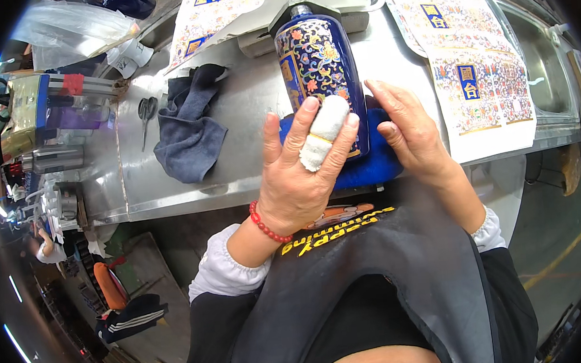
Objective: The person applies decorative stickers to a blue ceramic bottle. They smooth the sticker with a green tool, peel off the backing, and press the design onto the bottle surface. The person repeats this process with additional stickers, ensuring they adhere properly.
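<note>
A dark blue bottle [319, 63] with a colourful floral pattern lies on its side, its neck toward the far side in a dark notched rest [342, 19]. Under its near end is a bright blue pad [371, 165]. My left hand [303, 173] is spread over the bottle's near part, fingers apart. One of its fingers wears a white cloth wrap [327, 127] bound with a yellow band, which presses on or hovers just over the patterned surface; I cannot tell which. Along the bottle's right side, my right hand [416, 130] is open with its fingers stretched out, nearly touching it.
Printed floral sheets [473, 78] lie to the right, beside a metal sink [540, 59]; another sheet [189, 19] is at the far left. A grey-blue cloth [191, 131] and black scissors [145, 114] lie on the metal table [243, 103]. A distant person [50, 248] is at far left.
</note>
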Demonstrator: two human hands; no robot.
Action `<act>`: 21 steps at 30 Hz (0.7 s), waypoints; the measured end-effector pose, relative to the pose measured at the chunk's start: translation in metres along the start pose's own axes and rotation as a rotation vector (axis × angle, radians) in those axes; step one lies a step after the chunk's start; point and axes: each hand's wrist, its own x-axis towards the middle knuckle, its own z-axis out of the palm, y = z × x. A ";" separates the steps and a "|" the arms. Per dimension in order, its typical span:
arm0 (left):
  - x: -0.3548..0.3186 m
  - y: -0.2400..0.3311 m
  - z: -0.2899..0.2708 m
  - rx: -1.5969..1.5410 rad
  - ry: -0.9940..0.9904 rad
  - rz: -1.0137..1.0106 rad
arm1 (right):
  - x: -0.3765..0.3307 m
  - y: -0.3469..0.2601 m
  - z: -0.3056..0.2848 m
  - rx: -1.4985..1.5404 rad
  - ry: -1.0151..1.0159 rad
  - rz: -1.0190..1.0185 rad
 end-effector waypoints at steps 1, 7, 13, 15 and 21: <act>0.002 0.002 -0.001 -0.026 0.012 0.011 | 0.000 -0.001 0.001 -0.010 0.006 -0.015; 0.016 -0.003 -0.014 -0.106 -0.092 0.249 | 0.005 -0.005 -0.007 -0.034 0.059 -0.044; 0.031 -0.023 -0.020 -0.150 -0.011 -0.066 | 0.010 -0.004 -0.009 -0.042 0.065 -0.032; 0.037 -0.022 -0.019 -0.077 -0.055 -0.016 | 0.011 -0.004 -0.008 -0.040 0.061 -0.028; 0.055 -0.028 -0.022 -0.109 -0.145 0.039 | 0.013 -0.001 -0.011 -0.048 0.054 -0.011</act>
